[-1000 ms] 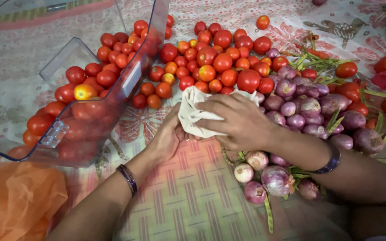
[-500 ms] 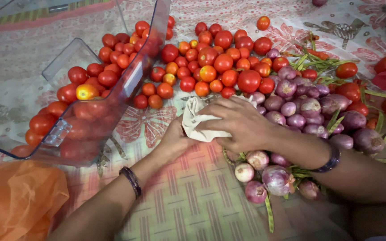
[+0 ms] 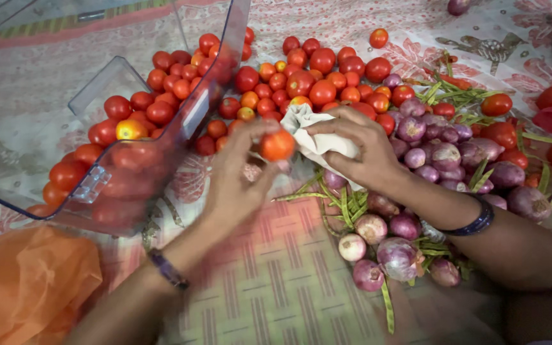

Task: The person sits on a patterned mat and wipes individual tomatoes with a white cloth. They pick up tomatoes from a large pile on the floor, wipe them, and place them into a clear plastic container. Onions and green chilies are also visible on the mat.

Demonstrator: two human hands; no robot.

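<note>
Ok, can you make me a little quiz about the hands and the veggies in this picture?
1. True or false: the left hand holds an orange-red tomato in its fingertips.
2. What does the right hand grip? A) a white cloth B) a purple onion C) a green bean
3. Fill in: the clear plastic bin on the left has many red ____ in it.

Key: 1 true; 2 A; 3 tomatoes.

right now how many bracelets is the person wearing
2: a purple bangle on the left wrist, lower middle, and a dark blue bangle on the right wrist, beside the onions. None seems hidden.
</note>
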